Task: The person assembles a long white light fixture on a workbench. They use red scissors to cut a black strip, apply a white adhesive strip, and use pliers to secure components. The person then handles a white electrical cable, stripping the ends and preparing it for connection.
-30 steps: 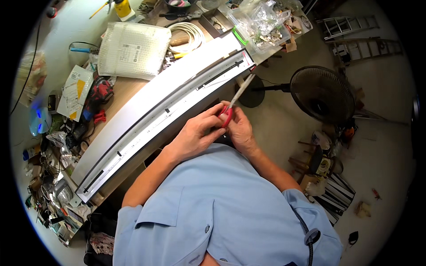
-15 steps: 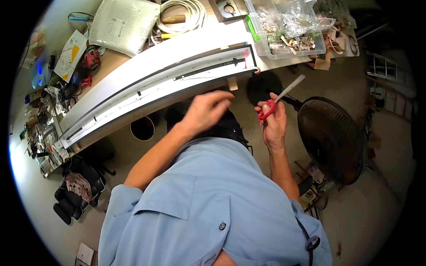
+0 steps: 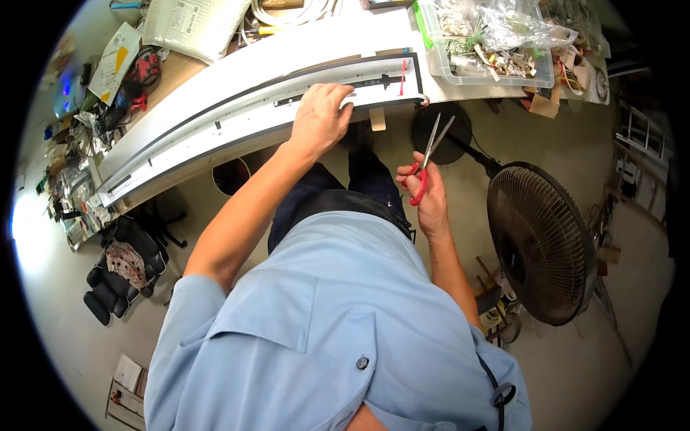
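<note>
In my right hand is a pair of scissors with red handles. Its blades point away from me, slightly apart, over the floor in front of the table. My left hand is over the near edge of a long, white, black-framed tray-like housing. Its fingers are bent, with a gap between thumb and forefinger, and nothing shows in them. A narrow black bar runs inside the housing beside the hand. A short red wire stands out near the housing's right end.
A clear plastic box of small parts stands at the far right of the table. Bubble wrap and coiled white cable lie at the back. A large black fan stands on my right, an office chair on my left.
My left hand has moved forward and slightly left, up to the housing. The scissors in my right hand have turned more upright, and their blades have come apart.
</note>
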Demonstrator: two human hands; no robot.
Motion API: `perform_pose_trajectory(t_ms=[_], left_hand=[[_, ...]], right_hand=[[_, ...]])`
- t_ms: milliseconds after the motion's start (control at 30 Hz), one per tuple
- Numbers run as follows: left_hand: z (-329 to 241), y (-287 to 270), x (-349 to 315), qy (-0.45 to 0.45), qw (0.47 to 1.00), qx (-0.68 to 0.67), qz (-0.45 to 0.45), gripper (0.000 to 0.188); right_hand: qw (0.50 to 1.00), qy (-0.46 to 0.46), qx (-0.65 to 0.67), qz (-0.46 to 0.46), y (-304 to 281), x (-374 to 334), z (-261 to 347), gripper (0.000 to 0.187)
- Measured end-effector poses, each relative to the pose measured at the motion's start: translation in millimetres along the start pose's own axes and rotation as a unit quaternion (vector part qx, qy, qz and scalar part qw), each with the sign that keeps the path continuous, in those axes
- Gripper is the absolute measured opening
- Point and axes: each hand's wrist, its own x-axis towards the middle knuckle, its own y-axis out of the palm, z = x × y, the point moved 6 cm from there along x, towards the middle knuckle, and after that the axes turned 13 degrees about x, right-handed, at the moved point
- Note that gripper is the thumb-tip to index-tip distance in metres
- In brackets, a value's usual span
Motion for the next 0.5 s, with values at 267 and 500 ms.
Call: perform_pose_trajectory(t_ms=[267,500], left_hand=[[-57,-6,-16,0.129,0.971,-0.18,0.085,0.018],[36,-15,-34,-0.084,0.995,-0.057,0.014,0.016]], right_hand=[[0.999,0.036,-0.019,-0.018,9,-6,-20,0.064],[0.998,0.044,-0.055,-0.004,37,3,-15,0.06]])
